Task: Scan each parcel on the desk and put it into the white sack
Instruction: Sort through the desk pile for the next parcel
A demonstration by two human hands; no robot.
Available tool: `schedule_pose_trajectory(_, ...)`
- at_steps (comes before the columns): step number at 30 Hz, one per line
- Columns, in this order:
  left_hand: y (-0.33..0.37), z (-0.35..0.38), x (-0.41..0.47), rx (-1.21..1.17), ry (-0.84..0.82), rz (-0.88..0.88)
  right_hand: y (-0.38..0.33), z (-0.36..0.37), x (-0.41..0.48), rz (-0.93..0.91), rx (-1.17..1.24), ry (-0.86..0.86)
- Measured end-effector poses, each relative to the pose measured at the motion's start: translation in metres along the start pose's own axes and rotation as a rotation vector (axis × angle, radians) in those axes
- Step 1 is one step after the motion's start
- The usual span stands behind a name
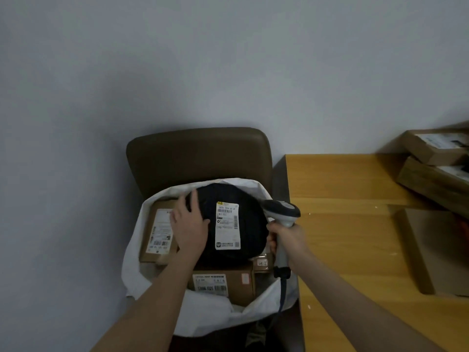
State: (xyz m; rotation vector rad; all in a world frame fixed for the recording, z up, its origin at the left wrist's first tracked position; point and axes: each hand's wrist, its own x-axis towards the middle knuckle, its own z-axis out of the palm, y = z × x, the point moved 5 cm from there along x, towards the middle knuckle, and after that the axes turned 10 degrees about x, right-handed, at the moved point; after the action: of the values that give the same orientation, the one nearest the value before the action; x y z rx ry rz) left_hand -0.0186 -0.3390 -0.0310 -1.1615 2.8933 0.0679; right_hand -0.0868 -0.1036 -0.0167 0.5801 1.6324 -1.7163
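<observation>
Working beside the wooden desk [342, 224], just right of the brown chair [198, 153] carrying the white sack [142, 250], mouth spread wide, rim slumped. Seating the black parcel [251, 219] inside that sack, on top of two cardboard boxes [157, 235] [241, 278] already in there. Looks like a soft poly mailer: probably light, squashy, slick-skinned, not fragile. Best held by opposite edges or pressed flat from above. Pressing its left edge with the left hand [189, 224], fingers straight and spread, gripping nothing. Wrapping the right hand [289, 237] round the handle of the scanner [281, 212], lower fingers at the parcel's right edge, touching or not, cannot tell. Tight on the right against the desk edge and the trailing cable [283, 295]. Open room left and toward the chair back. Leaving unscanned boxes [431, 148] at the desk's far right.
</observation>
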Motion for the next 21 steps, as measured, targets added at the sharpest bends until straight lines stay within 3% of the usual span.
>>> schedule_pose_trajectory(2, 0.021, 0.014, -0.010, 0.157, -0.070, 0.248, 0.003, 0.001, 0.002, 0.008, 0.007, 0.008)
schedule_pose_trajectory(4, 0.032, 0.042, -0.018, 0.258, -0.307, 0.350, 0.007, 0.002, 0.006, 0.020, 0.022, 0.010)
schedule_pose_trajectory(6, 0.031, 0.066, -0.021, 0.337, -0.472, 0.368, 0.012, -0.003, 0.010, 0.027, 0.033, 0.029)
schedule_pose_trajectory(11, 0.034, 0.070, -0.001, 0.401, -0.570, 0.311, 0.011, -0.029, 0.013, 0.008, 0.050, 0.108)
schedule_pose_trajectory(16, 0.080, 0.036, 0.001, 0.391, -0.405, 0.330, -0.014, -0.054, -0.003, -0.041, 0.030, 0.132)
schedule_pose_trajectory(21, 0.174, -0.009, -0.007, 0.220, -0.322, 0.477, -0.060, -0.104, -0.033, -0.151, 0.121, 0.227)
